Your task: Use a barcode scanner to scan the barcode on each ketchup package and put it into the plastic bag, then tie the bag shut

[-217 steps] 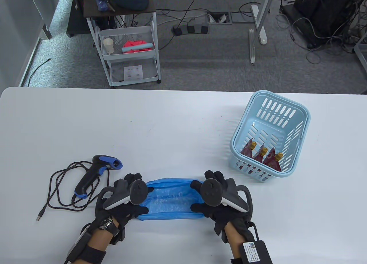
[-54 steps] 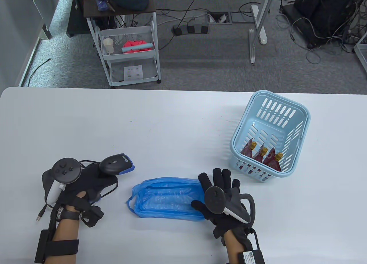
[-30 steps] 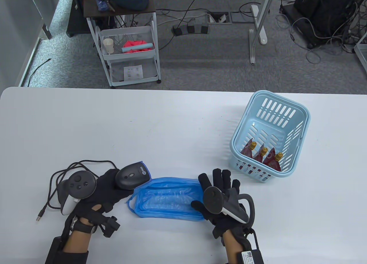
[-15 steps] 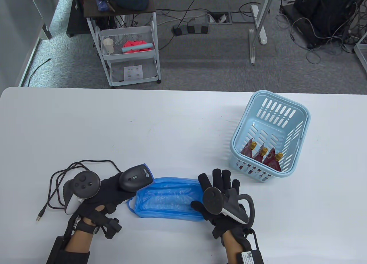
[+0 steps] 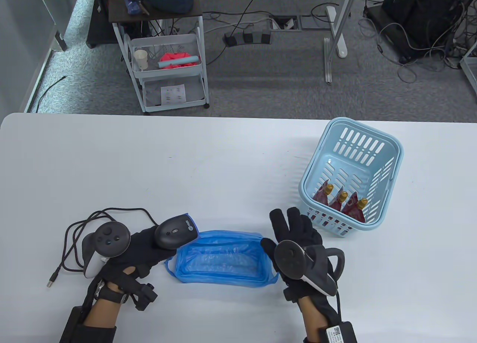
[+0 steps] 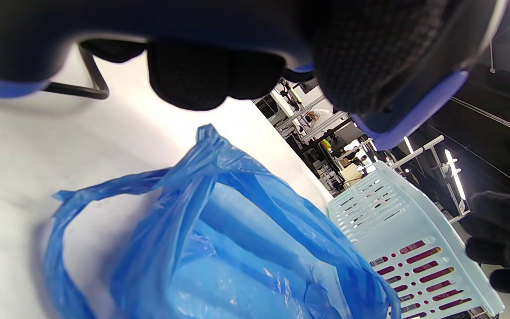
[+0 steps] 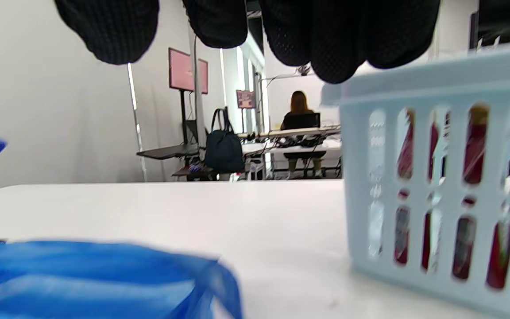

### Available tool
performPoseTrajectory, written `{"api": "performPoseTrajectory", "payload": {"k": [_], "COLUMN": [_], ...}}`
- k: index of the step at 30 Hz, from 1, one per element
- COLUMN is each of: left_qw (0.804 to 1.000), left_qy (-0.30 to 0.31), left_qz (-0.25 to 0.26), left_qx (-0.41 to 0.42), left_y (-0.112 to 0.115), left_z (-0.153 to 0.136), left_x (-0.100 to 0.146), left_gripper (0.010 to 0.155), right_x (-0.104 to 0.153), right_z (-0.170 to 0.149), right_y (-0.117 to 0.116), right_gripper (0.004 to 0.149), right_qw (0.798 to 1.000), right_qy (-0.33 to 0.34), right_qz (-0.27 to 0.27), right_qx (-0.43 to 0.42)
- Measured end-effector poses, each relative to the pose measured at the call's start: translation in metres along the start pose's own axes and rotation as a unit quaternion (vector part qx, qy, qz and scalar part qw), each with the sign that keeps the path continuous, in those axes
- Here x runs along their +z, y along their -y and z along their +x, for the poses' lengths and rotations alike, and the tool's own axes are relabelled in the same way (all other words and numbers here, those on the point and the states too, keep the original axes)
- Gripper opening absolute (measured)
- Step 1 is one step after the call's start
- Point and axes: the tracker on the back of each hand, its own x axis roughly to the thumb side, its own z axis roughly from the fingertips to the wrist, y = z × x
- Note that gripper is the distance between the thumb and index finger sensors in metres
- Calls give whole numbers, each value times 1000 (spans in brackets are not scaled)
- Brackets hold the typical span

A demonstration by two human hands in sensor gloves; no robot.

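Note:
My left hand [image 5: 143,246] grips the black-and-blue barcode scanner [image 5: 175,236], its head hanging over the left end of the blue plastic bag [image 5: 223,259]. In the left wrist view the bag [image 6: 219,248] lies open below the scanner [image 6: 405,119]. My right hand [image 5: 294,231] hovers with straight fingers off the bag's right end, pointing toward the light-blue basket [image 5: 387,142]. Three red ketchup packages [image 5: 340,203] with gold caps stand in the basket's near corner. The right wrist view has the basket [image 7: 441,186] close on the right and the bag [image 7: 95,279] low on the left.
The scanner's black cable [image 5: 80,238] loops on the white table [image 5: 186,164] left of my left hand. Beyond the table's far edge stand a white trolley [image 5: 167,67] and floor cables.
My right hand has lifted off the bag's right end and moved right and forward toward the basket. The left hand holds the scanner almost still beside the bag.

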Motion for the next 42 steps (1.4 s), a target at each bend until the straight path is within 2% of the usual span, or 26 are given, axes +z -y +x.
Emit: {"api": "performPoseTrajectory", "payload": {"k": [6, 10, 18, 21, 28, 42], "left_qw": [1000, 1000, 1000, 1000, 1000, 1000], "left_qy": [0, -1, 1, 1, -3, -1], "left_qz": [2, 1, 1, 5, 3, 2], "left_qx": [3, 6, 14, 12, 13, 7], "left_y": [-1, -1, -3, -5, -5, -5], "left_z": [-1, -1, -1, -1, -2, -2], "left_x": [0, 1, 2, 2, 2, 1], "left_gripper": [51, 51, 51, 51, 51, 51], "right_x": [-28, -48, -85, -96, -110, -120], "right_z": [-24, -38, -50, -53, -62, -71], "right_y": [42, 50, 35, 25, 8, -1], "right_gripper": [62, 58, 55, 56, 52, 46], "right_qw": [997, 991, 977, 965, 954, 953], "right_qy": [-75, -116, -179, -206, -228, -250], "right_qz": [-20, -3, 68, 114, 151, 155], "right_qx": [29, 62, 98, 117, 123, 69]}}
